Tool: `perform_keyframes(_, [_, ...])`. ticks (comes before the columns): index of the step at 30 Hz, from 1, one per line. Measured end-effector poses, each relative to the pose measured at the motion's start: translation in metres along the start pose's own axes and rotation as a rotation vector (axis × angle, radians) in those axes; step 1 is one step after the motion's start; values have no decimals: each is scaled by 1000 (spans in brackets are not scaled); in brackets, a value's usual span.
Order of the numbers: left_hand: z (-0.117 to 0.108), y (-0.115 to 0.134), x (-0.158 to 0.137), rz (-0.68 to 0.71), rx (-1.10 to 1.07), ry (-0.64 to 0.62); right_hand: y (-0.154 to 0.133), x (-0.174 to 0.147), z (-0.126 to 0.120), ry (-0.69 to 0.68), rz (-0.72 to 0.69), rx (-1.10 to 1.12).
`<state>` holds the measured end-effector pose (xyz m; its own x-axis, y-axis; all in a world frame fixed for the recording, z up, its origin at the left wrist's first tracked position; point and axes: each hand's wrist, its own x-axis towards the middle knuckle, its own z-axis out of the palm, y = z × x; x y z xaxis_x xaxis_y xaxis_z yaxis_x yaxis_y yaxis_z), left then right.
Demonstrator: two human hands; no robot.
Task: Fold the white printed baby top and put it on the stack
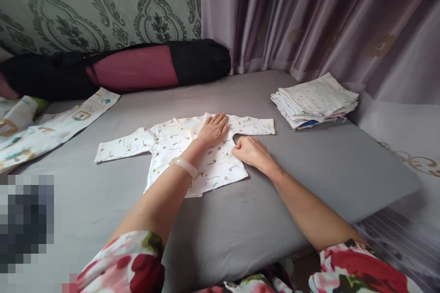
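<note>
A small white baby shirt [172, 142] with a scattered print lies spread on the grey sheet, both sleeves stretched out sideways. My left hand [214, 129] rests flat on its upper chest, fingers extended toward the collar. At the shirt's right side edge, just below the right sleeve, my right hand [252, 151] is closed with its fingers curled at the fabric. Those fingertips seem to pinch the side seam, though they are partly hidden. My left forearm covers part of the shirt's lower front.
A stack of folded cloths [316, 98] sits at the right rear of the grey bed [240, 224]. Loose printed cloth [65, 121] lies at the left. Behind are a black and maroon long bag [134, 67] and purple curtains [268, 18]. A pixelated patch hides the lower left.
</note>
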<state>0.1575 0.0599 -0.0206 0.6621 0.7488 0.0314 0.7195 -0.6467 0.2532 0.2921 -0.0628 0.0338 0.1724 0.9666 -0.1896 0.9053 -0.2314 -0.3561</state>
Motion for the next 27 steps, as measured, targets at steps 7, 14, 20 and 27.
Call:
perform_keyframes(7, [0, -3, -4, 64, -118, 168, 32, 24, 4, -81, -112, 411])
perform_keyframes(14, [0, -8, -4, 30, -155, 282, 77, 53, -7, 644, 130, 185])
perform_keyframes(20, [1, -8, -4, 62, -162, 259, 90, 54, -3, 554, 307, -63])
perform_keyframes(27, [-2, -7, -7, 55, -169, 205, 95, 62, -6, 489, 391, 69])
